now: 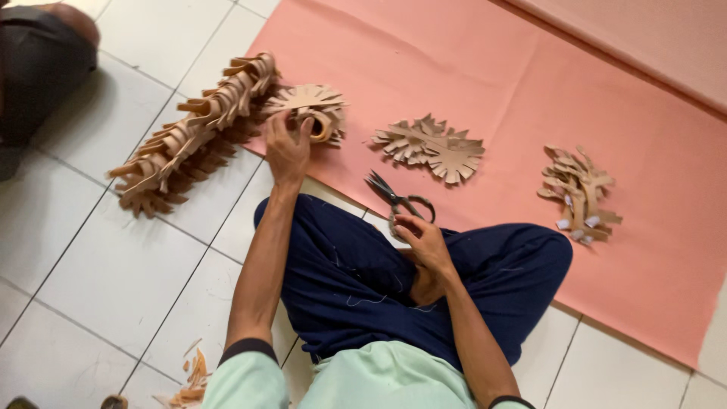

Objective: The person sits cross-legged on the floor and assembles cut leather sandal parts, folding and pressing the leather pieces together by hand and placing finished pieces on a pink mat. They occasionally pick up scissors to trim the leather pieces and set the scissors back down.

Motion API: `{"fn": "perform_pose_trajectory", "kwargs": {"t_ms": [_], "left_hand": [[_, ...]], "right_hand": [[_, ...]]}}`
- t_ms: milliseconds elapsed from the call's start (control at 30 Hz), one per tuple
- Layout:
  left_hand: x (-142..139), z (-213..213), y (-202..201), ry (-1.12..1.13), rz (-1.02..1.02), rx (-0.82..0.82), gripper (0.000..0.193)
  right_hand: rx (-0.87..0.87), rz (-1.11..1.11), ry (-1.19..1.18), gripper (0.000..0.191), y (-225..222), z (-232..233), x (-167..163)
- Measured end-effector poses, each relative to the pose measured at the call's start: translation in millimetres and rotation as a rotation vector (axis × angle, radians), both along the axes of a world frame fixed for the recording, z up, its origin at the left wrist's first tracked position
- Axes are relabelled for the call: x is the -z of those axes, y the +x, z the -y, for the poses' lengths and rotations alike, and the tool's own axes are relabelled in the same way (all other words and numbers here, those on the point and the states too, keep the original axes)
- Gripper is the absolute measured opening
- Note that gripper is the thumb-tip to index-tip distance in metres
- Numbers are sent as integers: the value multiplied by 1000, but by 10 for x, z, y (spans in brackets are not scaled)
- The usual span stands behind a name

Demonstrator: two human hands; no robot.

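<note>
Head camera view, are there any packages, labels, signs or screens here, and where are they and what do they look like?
No packages, signs or screens show.
Possible labels: small white tags on the tan cut-out pile at right on the pink sheet; too small to tell whether anything is printed.

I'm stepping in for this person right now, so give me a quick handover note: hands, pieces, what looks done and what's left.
Left hand: gripping a tan fringed cut-out at the edge of the pink sheet.
Right hand: on the handles of the scissors, blades open, lying on the sheet.
Done, by the look of it: a long stack of cut pieces on the white tile floor.
Left, probably: a flat pair of cut-outs and a smaller pile, both loose on the sheet. Scraps lie by the left elbow.
</note>
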State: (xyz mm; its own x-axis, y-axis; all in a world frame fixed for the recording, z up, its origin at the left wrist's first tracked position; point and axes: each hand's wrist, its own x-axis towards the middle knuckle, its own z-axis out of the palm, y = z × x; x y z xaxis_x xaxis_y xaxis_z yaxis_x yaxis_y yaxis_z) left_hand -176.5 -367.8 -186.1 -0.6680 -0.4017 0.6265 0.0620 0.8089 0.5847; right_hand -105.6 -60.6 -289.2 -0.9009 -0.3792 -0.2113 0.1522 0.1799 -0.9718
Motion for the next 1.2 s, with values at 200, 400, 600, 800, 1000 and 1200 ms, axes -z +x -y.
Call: {"fn": "perform_pose_trajectory", "kwargs": {"t_ms": [200,400,600,800,1000,1200], "left_hand": [[295,-338,207,-291,-56,122,29],[710,-1307,484,-336,51,475,14],[839,-2126,467,-244,252,608,15],[808,-2606,348,-195,324,538,11],[829,-2899,336,-234,271,535,11],[704,-3549,556,103,337,636,14]], "right_hand": [[96,9,-148,35,-86,-336,97],[449,-280,-15,30,-692,-1550,125],[856,-515,398,34,-1425,-3306,-19],[930,-431,1191,39,-1603,-4263,58],[844,-596,711,28,-1438,-4673,33],[815,-606,266,24,-745,-4431,-491]]}}
